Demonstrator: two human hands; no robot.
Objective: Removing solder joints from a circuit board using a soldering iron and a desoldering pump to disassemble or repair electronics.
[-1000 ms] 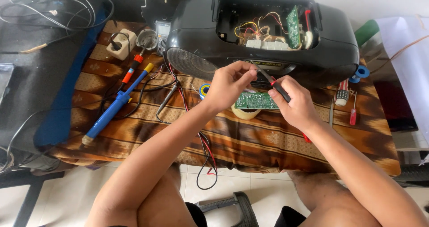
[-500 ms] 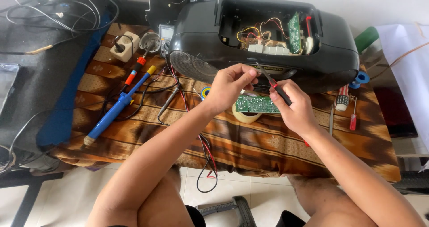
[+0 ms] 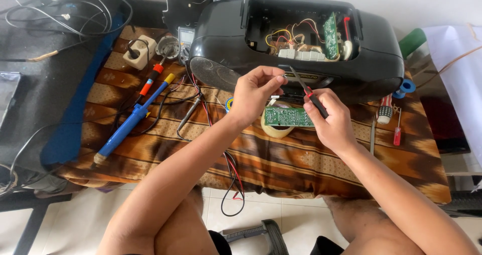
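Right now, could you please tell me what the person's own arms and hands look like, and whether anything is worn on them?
Both arms are bare from the upper arm down, with no sleeves in view. The left hand and right hand wear no gloves, and no rings, watch or wristband show. Fingernails are short and unpainted as far as can be seen.

On the table [image 3: 301, 174], the circuit board [image 3: 287, 117] lies before the radio [image 3: 301, 39], with the soldering iron [image 3: 131, 122] far left and screwdrivers [image 3: 396, 132] right.

Single head-worn view, looking steeply down from above, close over both hands, facing the brown patterned cloth-covered tabletop [image 3: 281, 159]
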